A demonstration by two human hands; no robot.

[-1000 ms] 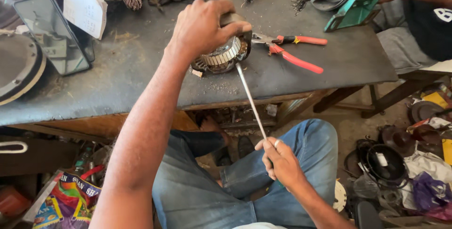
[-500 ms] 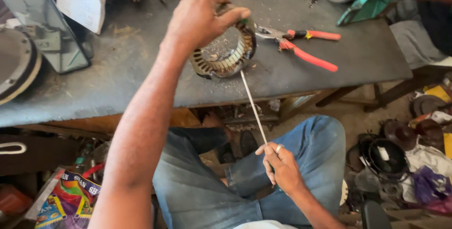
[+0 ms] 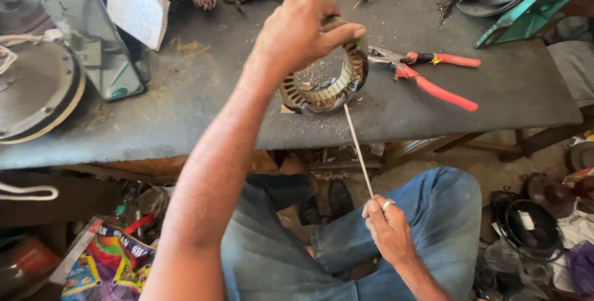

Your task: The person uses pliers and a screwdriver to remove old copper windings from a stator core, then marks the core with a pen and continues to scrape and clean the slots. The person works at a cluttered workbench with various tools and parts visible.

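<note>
On the workbench (image 3: 185, 109), pliers (image 3: 433, 75) lie right of the slotted metal ring (image 3: 328, 87), a notepad (image 3: 136, 7) far left.

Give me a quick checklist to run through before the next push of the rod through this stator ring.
1. Left hand grips the stator ring from above, ring tilted on edge on the bench: ok.
2. Right hand pinches the lower end of the thin rod: ok.
3. Rod tip meets the ring's lower rim: ok; which slot it enters: cannot tell.
4. Rod straight, no visible bend: ok.
5. Red-handled pliers lie apart from the ring, to its right: ok.
6. Left fingers clear of the rod's line: cannot tell.
</note>
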